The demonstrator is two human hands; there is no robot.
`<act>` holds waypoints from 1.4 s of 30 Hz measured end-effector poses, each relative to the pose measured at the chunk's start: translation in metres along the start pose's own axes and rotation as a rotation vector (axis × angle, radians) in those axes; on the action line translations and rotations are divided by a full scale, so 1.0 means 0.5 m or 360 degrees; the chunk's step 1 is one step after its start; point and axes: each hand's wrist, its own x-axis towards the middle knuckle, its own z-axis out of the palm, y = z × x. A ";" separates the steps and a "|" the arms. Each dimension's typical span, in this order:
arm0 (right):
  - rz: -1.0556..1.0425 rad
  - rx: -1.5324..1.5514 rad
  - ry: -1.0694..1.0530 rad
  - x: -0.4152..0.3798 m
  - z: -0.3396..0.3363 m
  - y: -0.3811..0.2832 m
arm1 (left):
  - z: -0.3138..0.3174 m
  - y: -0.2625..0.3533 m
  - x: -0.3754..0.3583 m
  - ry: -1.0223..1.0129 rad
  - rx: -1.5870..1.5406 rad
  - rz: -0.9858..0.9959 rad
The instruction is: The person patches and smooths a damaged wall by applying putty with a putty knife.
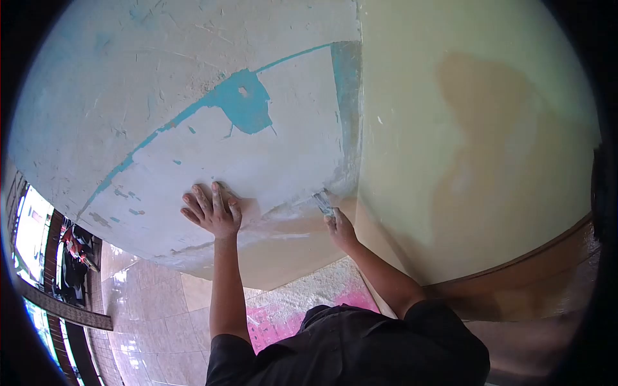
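Observation:
My left hand (pixel 215 212) lies flat on the wall (pixel 290 122) with its fingers spread, dusted with white powder. In my right hand (pixel 340 228) is a scraper (pixel 323 201), its blade against the wall's lower part near the corner. My fingers wrap round its handle, so part of the tool is hidden. Around the hands the wall is whitish and patchy. A turquoise paint patch (pixel 248 103) with a thin line running off it shows above them, and a turquoise strip (pixel 347 96) stands beside the corner.
A yellowish-green wall (pixel 476 167) meets the patchy wall at a corner on the right, with a brown baseboard (pixel 508 264) below. Under me a pink sheet (pixel 283 318) is strewn with white debris. Floor tiles (pixel 154 309) stretch left towards a bright opening (pixel 32 219).

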 end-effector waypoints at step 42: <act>0.0189 -0.0185 -0.0145 -0.043 0.090 -0.059 | -0.110 -0.176 -0.182 -0.0657 -0.0059 -0.0196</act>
